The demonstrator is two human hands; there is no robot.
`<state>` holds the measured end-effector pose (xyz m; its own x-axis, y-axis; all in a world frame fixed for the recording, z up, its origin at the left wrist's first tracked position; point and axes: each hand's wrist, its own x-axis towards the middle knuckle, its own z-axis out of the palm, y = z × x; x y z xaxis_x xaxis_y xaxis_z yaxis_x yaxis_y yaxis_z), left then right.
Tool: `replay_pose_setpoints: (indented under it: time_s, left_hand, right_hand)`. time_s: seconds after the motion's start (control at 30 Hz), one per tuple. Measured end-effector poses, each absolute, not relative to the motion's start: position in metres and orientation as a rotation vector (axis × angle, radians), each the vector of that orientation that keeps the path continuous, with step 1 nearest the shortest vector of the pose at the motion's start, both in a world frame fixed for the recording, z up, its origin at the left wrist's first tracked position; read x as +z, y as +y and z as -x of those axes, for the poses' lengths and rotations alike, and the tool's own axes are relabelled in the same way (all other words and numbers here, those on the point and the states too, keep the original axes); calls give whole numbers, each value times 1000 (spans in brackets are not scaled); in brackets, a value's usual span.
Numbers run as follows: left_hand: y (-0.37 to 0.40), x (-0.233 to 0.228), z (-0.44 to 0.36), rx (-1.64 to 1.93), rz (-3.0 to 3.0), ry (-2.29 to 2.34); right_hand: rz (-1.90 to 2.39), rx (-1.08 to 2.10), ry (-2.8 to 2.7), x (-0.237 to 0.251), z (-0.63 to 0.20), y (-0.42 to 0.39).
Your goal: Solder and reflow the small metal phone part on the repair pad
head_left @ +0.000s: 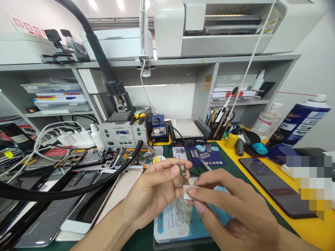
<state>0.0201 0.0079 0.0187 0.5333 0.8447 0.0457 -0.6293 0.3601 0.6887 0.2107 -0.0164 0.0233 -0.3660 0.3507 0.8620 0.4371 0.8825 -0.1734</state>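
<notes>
Between its thumb and fingers, my left hand (pixel 154 188) pinches a small circuit board (pixel 182 169) with a narrow strip hanging down from it. My right hand (pixel 230 202) grips a small white piece, perhaps a folded wipe (pixel 187 192), just below the board's lower end. Whether the white piece touches the board I cannot tell. Under both hands lies a blue and white printed packet or booklet (pixel 170 226) on the green mat (pixel 140 232).
Several phones (pixel 86 195) lie on the left beneath a curving black hose (pixel 86 193). A rework station (pixel 120 134) and a heating plate (pixel 187 129) stand behind. Tweezers (pixel 205 163) lie beyond my right hand; at right are a phone (pixel 274 186) and a blue spray can (pixel 300 120).
</notes>
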Motion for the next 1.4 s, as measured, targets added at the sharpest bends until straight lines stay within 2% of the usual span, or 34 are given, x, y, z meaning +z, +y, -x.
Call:
replay_pose_setpoints:
  time_s: [1.0,1.1,1.3,1.4]
  left_hand:
    - [6,19,-20,977,-744,341]
    - [6,20,-20,981,-750,356]
    - [6,20,-20,961,-809,373]
    - [6,19,-20,957,-836,377]
  right_hand:
    - [589,-87,-1981,24,-211,-18]
    - [592,-1,-1955,25,-212,-17]
    - [644,453,-1855,21,-215,-12]
    - [673,488,-1838,21,-215,-12]
